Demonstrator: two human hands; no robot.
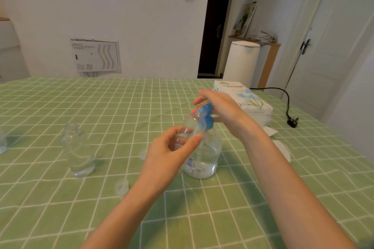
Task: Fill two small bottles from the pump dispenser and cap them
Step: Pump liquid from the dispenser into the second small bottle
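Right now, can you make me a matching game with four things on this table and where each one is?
Things:
1. small bottle
2. pump dispenser
3. tissue pack
4. plug

Places:
A. far right, at the end of a black cord
B. held tilted in the left hand
C. behind the right hand
D. standing in the middle, blue pump on top

Pairs: 1-B, 2-D, 3-C, 4-A

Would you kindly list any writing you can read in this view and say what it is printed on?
"TISSUE PAPER": top of the white tissue pack.
Smaller print on the tissue pack: too blurred to read.
Barcode label on the pump dispenser: digits unreadable.
Wall panel markings: too small to read.
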